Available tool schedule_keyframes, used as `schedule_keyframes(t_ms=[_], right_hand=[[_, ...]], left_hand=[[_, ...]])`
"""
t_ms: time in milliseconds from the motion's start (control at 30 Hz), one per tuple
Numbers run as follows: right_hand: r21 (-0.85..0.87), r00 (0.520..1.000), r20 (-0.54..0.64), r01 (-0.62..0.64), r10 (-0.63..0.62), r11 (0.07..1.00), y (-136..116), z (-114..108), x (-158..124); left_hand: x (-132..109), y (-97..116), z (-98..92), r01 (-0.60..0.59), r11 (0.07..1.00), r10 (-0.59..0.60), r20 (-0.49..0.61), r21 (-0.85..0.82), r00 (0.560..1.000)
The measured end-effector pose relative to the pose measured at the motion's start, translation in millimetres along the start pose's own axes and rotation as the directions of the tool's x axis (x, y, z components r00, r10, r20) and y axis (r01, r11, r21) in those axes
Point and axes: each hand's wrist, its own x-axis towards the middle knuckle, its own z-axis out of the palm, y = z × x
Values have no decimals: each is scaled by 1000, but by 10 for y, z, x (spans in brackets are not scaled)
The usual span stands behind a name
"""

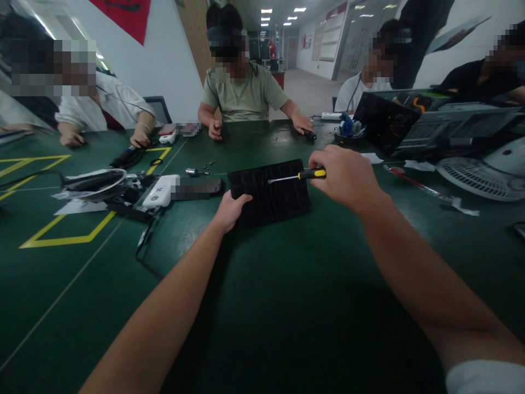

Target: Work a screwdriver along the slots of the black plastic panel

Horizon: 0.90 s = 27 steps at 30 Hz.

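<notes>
A black rectangular panel [283, 205] with ridges or slots on its face is tilted slightly over the green table. My left hand [232, 212] grips it by its left edge, the thumb on top and the other fingers hidden beneath. In my right hand [342, 175] is a screwdriver [305, 175] with a yellow and black handle, held with closed fingers. Its metal shaft points left, and the tip lies over the panel's upper middle; whether it touches cannot be told. Beyond the panel's left corner, a small metal cylinder [191, 172] lies with several tiny parts.
Left of the panel lie a phone [199, 189], a white device [158, 191] and tangled cables [96, 186]. On the right stand an opened computer case [451, 128] and a white fan [484, 169], near a red-handled tool [414, 180]. Several people sit around the table [270, 306].
</notes>
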Motion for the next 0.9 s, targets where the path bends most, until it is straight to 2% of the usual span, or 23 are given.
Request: schedule_keyframes(t_ms=[533,900], right_hand=[[11,996,75,-48,47,999,-17,-67,-6],[-23,976,159,-150,151,988,-27,-72,-4]], left_hand=[[-13,13,19,4,1000,-4,-23,-5,1000],[-8,9,2,5,1000,-5,0,-4,1000]])
